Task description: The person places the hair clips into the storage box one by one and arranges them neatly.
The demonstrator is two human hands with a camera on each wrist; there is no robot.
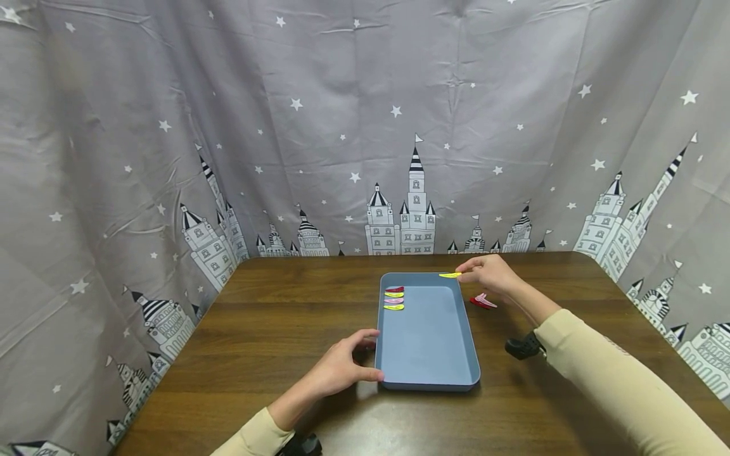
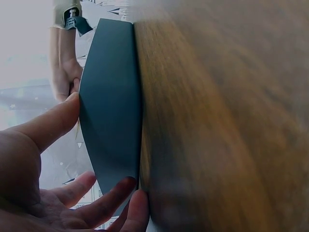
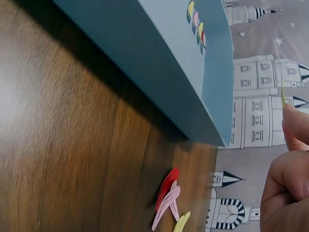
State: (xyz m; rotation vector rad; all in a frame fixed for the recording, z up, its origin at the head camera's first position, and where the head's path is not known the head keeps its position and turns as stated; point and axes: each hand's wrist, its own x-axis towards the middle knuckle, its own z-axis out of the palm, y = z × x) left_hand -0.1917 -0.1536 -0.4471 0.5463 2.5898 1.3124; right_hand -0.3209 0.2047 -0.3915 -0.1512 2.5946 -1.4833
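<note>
My right hand pinches a yellow snap hair clip by one end, over the far right corner of the blue-grey tray. Edge-on, the same hair clip shows between thumb and finger in the right wrist view. Along the tray's left side lies my left hand, thumb at the rim and loosely bent fingers against the outer wall. Inside the tray, at its upper left, a red clip, a yellow clip, a pink clip and another yellow clip form a column.
Right of the tray, a loose pile on the wooden table holds a red clip, pink clips and a yellow clip. A grey curtain with castles and stars hangs behind the table.
</note>
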